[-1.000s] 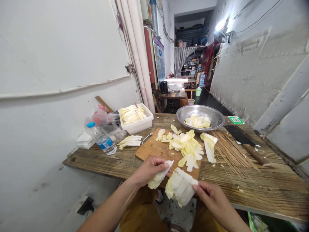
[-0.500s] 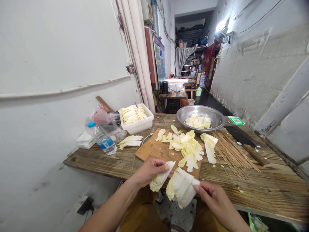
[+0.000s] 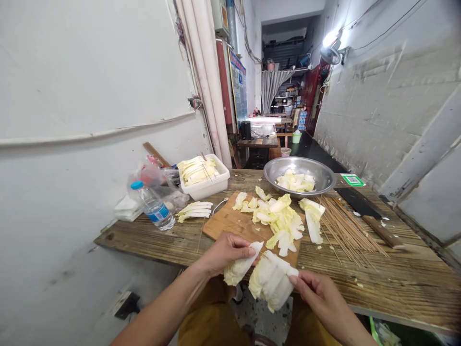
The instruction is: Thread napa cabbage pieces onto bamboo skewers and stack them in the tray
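1. Far L: 1 water btl (image 3: 155, 207), 1 white tub (image 3: 211, 189).
2. L hand (image 3: 224, 253) pinches 1 cabbage pc (image 3: 238, 270) at near edge of table (image 3: 414, 274).
3. 1 stick (image 3: 262, 252) shows betw. pc & 1 cabbage stack (image 3: 272, 282), R corner gripped by R hand (image 3: 317, 289).
4. Far R: 1 knife (image 3: 369, 217).

Bright room, cool white light. Lamp (image 3: 330, 38) just past 1 o'clock, burnt out to a white glare, wall pale around it. From where I stand, back recess (image 3: 283, 45), between 12 and 1, is dim. Steel bowl (image 3: 327, 178) throws soft highlights. Shade beneath table (image 3: 414, 276) toward 7. Head view: held cabbage (image 3: 271, 283) reasonably sharp, far shelves (image 3: 284, 100) soft; table stretched toward 4, extreme corner at 2 darkened.
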